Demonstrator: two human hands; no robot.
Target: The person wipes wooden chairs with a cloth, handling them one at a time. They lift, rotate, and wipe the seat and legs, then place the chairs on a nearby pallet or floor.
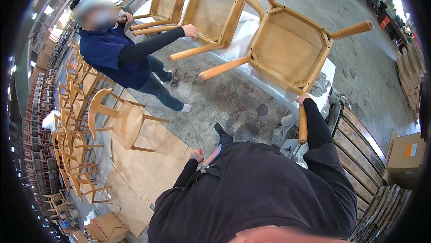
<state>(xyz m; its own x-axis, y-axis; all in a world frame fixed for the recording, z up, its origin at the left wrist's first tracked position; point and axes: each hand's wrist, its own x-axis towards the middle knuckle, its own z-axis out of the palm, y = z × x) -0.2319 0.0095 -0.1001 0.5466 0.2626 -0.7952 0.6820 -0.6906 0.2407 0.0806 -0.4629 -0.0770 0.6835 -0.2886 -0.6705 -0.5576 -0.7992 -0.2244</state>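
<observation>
The person's right hand [303,100] is closed around the top of one leg of an upturned wooden chair [287,50], where that leg meets the seat frame; the leg hangs down beside the sleeve. The chair lies seat-down at the near end of a long table wrapped in clear plastic [330,70], its other legs sticking out and up. The left hand [196,154] hangs free at the person's side, fingers loosely curled, holding nothing.

Judging from how things lie, the work is mid-way: three chairs are already upside down on the table, a second chair [214,12] and a third chair [165,0] farther along it. A co-worker in a dark blue top rests a hand [191,31] on the second chair's frame. One more light wooden chair [121,117] stands upright on a plywood sheet [148,166] on the floor, apparently not yet lifted.

The room is a workshop hall with a stained concrete floor [224,99]. Rows of stacked chairs [67,122] run along the left side. Wooden pallets [359,144] stand at the right, with a cardboard box [406,151] beside them and another box [107,227] at the lower left.
</observation>
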